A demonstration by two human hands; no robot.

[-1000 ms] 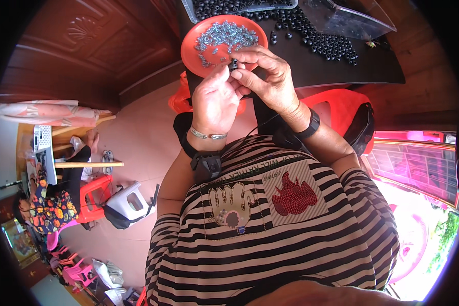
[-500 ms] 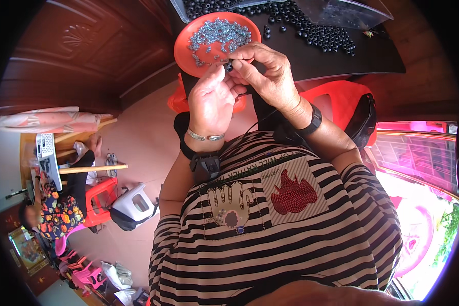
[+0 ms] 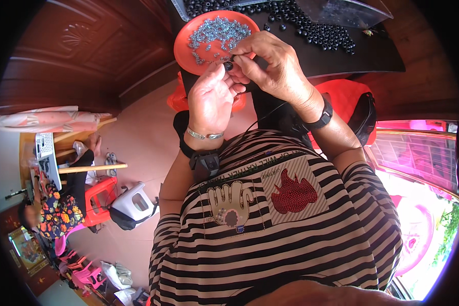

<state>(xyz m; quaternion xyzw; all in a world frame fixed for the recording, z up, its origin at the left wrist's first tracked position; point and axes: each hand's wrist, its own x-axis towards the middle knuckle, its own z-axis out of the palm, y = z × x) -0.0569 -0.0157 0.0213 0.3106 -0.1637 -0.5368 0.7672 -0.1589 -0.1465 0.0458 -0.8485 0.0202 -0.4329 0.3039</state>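
Note:
My left hand (image 3: 209, 99) is palm up, its thumb and fingers closed on a small round black piece (image 3: 228, 66), knob-like or bead-like. Just above it, the thumb and forefinger of my right hand (image 3: 273, 64) pinch together on a tiny dark thing (image 3: 233, 58) too small to name. Both hands are over the near rim of a round orange plate (image 3: 183, 51). Many small shiny metal pieces (image 3: 219, 33) lie in that plate. To its right, loose black round pieces (image 3: 316, 33) like the one in my left hand are spread on the black table (image 3: 364, 61).
A clear plastic tray (image 3: 341, 13) stands at the table's far edge. Red plastic stools (image 3: 336, 97) are beneath the table's near side. On the left are a wooden panel (image 3: 76, 51), a grey-white container (image 3: 135, 204) on the floor, and a seated person (image 3: 61, 214) in a flowered top.
My right hand has shifted slightly up and right, its fingertips coming away from the black piece. The piece shows more fully in my left fingers, which have barely moved.

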